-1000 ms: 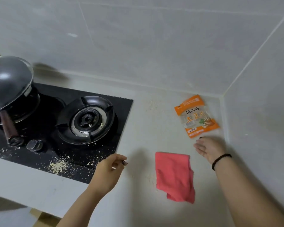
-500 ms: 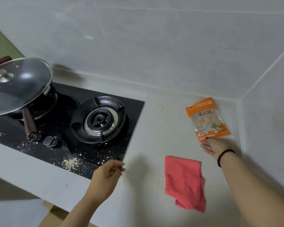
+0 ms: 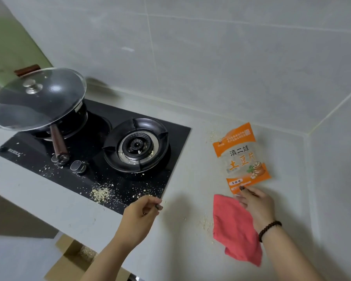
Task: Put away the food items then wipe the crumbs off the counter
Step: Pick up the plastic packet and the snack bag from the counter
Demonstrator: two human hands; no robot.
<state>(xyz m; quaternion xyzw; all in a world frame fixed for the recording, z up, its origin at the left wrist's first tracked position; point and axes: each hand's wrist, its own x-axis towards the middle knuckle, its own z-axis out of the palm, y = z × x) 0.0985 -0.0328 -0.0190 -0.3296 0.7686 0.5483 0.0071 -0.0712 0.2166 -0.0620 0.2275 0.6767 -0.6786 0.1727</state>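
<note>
An orange and clear snack packet [image 3: 242, 158] lies flat on the grey counter [image 3: 190, 179] near the right corner. My right hand [image 3: 255, 205] rests at its near edge, fingertips touching the packet's bottom border, fingers spread. A red cloth [image 3: 234, 230] lies crumpled just below the packet, partly under that hand. My left hand [image 3: 140, 218] hovers loosely curled at the stove's front right corner, holding nothing. Pale crumbs [image 3: 100, 194] are scattered on the stove's front edge and on the counter left of the cloth.
A black two-burner gas stove [image 3: 176, 138] fills the left. A wok with a glass lid [image 3: 37, 100] sits on the far left burner, its handle pointing towards me. Tiled walls close the back and right. A cardboard box [image 3: 73, 258] stands below the counter edge.
My right hand has slid forward and left onto the packet's near edge and over the cloth's corner. My left hand stays beside the stove corner. The view shifted left, showing more of the wok.
</note>
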